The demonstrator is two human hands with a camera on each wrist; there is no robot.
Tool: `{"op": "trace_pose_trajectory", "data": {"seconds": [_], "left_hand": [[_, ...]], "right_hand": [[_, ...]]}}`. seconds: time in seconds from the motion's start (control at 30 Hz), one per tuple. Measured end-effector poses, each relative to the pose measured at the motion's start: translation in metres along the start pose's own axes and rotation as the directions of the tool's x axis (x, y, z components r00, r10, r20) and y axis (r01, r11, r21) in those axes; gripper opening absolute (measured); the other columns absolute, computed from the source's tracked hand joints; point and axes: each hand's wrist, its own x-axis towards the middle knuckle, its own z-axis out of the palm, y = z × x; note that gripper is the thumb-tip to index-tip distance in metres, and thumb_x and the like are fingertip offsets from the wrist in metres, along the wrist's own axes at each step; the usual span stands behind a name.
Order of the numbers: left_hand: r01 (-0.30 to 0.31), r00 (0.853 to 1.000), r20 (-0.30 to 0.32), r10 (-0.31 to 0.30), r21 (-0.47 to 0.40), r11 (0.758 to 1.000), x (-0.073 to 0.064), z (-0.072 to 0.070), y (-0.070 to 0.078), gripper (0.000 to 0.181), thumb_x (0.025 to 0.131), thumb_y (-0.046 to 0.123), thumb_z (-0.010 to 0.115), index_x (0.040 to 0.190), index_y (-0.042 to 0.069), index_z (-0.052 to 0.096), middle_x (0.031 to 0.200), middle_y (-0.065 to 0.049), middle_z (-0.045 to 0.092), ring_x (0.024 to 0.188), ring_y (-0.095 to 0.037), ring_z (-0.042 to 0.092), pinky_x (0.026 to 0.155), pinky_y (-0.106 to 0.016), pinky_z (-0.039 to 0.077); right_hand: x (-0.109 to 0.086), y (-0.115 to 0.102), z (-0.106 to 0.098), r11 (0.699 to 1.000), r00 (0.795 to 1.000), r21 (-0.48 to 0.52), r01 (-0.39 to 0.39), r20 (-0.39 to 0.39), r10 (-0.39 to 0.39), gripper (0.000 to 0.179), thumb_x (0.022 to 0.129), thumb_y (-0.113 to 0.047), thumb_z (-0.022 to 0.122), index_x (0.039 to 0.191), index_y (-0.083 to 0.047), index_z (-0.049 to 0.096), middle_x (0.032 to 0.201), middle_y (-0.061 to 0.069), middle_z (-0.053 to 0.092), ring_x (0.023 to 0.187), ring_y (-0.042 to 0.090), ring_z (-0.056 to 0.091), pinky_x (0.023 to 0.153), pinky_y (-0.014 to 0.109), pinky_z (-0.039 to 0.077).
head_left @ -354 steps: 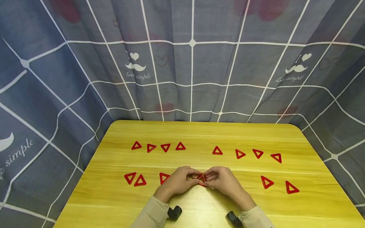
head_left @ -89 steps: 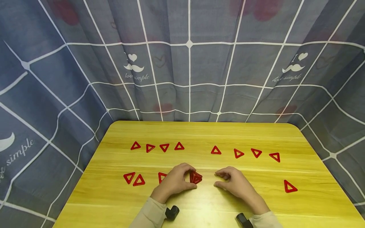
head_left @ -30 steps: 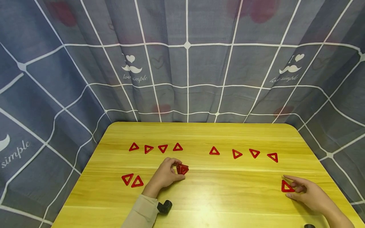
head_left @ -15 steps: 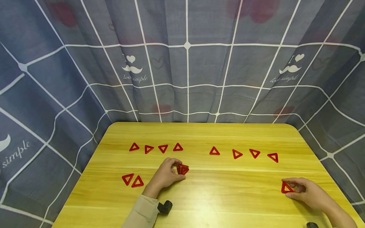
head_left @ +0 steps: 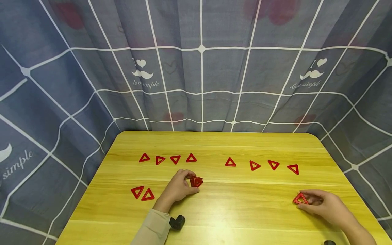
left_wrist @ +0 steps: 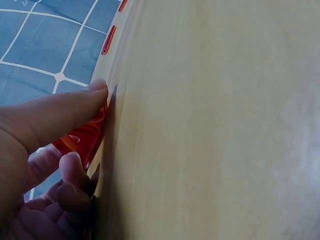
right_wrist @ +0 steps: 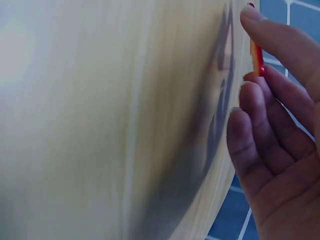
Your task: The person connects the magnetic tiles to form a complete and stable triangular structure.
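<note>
In the head view, my left hand [head_left: 176,189] holds a small cluster of joined red triangle tiles [head_left: 196,182] left of the table's middle. Thumb and fingers pinch that cluster [left_wrist: 87,137] in the left wrist view, hiding part of it. At the right side of the table, my right hand [head_left: 329,206] pinches a single red triangle tile [head_left: 297,200] between thumb and fingers. The right wrist view shows this tile [right_wrist: 257,60] edge-on, above the tabletop, with a shadow below it.
A back row of several red triangle tiles [head_left: 175,159] spans the yellow wooden table [head_left: 239,217], continuing on the right with more tiles [head_left: 230,162]. Two others [head_left: 137,192] lie left of my left hand. A grey-blue checked curtain [head_left: 220,78] surrounds the table's back and sides.
My right hand has gone to the far right, gripped the tile lying there and drawn it slightly left. Earlier, another right-side tile left its place. The left hand shifted left with the cluster, then stayed.
</note>
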Motion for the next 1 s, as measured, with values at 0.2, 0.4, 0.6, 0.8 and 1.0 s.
{"op": "trace_pose_trajectory", "data": {"seconds": [0.2, 0.4, 0.6, 0.8, 1.0], "left_hand": [[0.004, 1.000, 0.000, -0.004, 0.004, 1.000, 0.000, 0.001, 0.001, 0.048, 0.081, 0.024, 0.088, 0.121, 0.011, 0.065, 0.112, -0.005, 0.053, 0.068, -0.015, 0.049, 0.063, -0.031, 0.044], [0.010, 1.000, -0.012, -0.010, 0.035, 0.999, 0.003, 0.003, 0.002, 0.048, 0.080, 0.025, 0.088, 0.121, 0.011, 0.066, 0.112, -0.005, 0.054, 0.072, -0.015, 0.049, 0.065, -0.031, 0.044], [0.002, 0.999, -0.042, 0.002, 0.106, 0.994, 0.004, 0.006, 0.003, 0.049, 0.080, 0.025, 0.088, 0.121, 0.010, 0.067, 0.110, -0.005, 0.055, 0.078, -0.017, 0.048, 0.070, -0.034, 0.045], [-0.007, 0.997, -0.071, 0.019, 0.172, 0.985, 0.004, 0.004, 0.006, 0.051, 0.081, 0.027, 0.088, 0.123, 0.008, 0.067, 0.108, -0.005, 0.056, 0.091, -0.019, 0.054, 0.081, -0.041, 0.048], [0.006, 0.996, -0.093, 0.011, 0.179, 0.984, 0.003, -0.002, 0.004, 0.053, 0.080, 0.027, 0.088, 0.124, 0.007, 0.067, 0.110, -0.006, 0.057, 0.097, -0.022, 0.056, 0.085, -0.043, 0.048]], "right_hand": [[0.008, -0.022, 0.016, 0.994, 0.998, 0.092, 0.065, -0.003, -0.065, 0.053, 0.075, -0.030, 0.090, 0.115, 0.000, 0.074, 0.082, -0.002, 0.066, 0.069, 0.007, 0.059, 0.061, 0.025, 0.050], [0.020, -0.045, 0.034, 0.979, 0.991, 0.157, 0.130, 0.022, -0.135, 0.048, 0.074, -0.026, 0.091, 0.112, -0.001, 0.075, 0.083, 0.000, 0.065, 0.070, 0.008, 0.059, 0.061, 0.026, 0.051], [0.034, -0.073, 0.053, 0.956, 0.979, 0.254, 0.147, 0.097, -0.177, 0.050, 0.076, -0.024, 0.090, 0.115, 0.001, 0.073, 0.084, 0.004, 0.063, 0.071, 0.011, 0.058, 0.061, 0.026, 0.051], [0.046, -0.096, 0.070, 0.946, 0.969, 0.283, 0.160, 0.139, -0.206, 0.050, 0.076, -0.025, 0.090, 0.116, 0.000, 0.073, 0.086, 0.003, 0.064, 0.073, 0.014, 0.058, 0.062, 0.027, 0.050], [0.055, -0.119, 0.088, 0.928, 0.955, 0.322, 0.186, 0.163, -0.248, 0.051, 0.075, -0.022, 0.091, 0.116, 0.002, 0.072, 0.084, 0.004, 0.064, 0.073, 0.014, 0.057, 0.061, 0.027, 0.049]]}}
